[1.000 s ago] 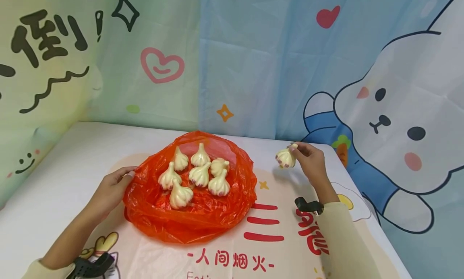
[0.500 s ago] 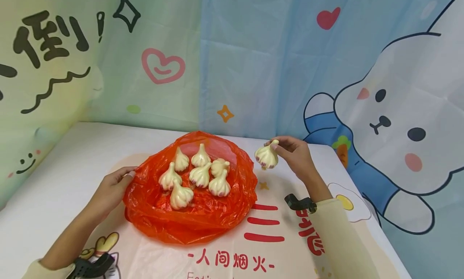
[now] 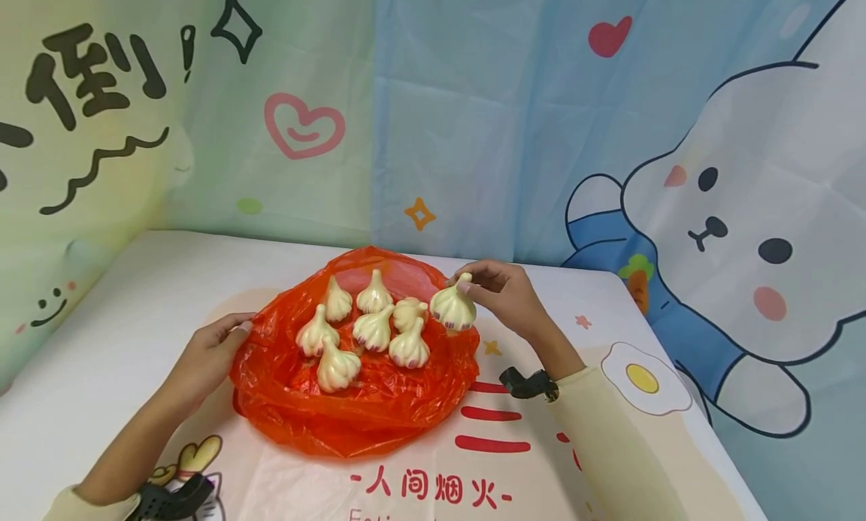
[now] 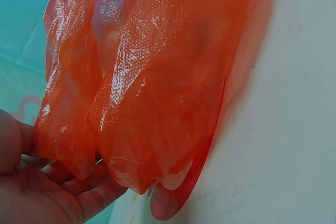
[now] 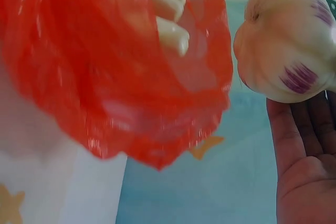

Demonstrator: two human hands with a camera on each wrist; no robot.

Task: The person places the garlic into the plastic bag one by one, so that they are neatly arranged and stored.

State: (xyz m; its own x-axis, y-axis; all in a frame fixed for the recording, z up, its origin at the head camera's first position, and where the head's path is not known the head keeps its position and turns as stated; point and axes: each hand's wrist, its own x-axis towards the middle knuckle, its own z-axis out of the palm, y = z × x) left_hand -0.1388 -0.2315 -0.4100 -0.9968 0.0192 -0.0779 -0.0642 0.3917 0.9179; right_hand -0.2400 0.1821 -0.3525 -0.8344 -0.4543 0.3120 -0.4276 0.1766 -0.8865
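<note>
A red plastic bag (image 3: pixel 352 423) lies on the table with its mouth spread wide, and several garlic bulbs (image 3: pixel 372 329) sit inside it. My left hand (image 3: pixel 213 352) pinches the bag's left rim; in the left wrist view the left fingers (image 4: pixel 94 195) lie behind the crumpled edge. By its stem my right hand (image 3: pixel 504 292) holds one garlic bulb (image 3: pixel 452 308) above the bag's right rim. Purple streaks mark that held bulb (image 5: pixel 294 51) in the right wrist view, where it is beside the bag's edge (image 5: pixel 157 150).
The white table (image 3: pixel 196 273) bears a printed mat with red lettering (image 3: pixel 433 485) in front of the bag. A printed cloth backdrop (image 3: pixel 446 115) hangs right behind the table's back edge. Each wrist wears a black camera strap (image 3: pixel 531 384).
My right hand has moved left with the garlic bulb, from the table's right side to over the bag's right rim. The left hand and the bag have stayed in place.
</note>
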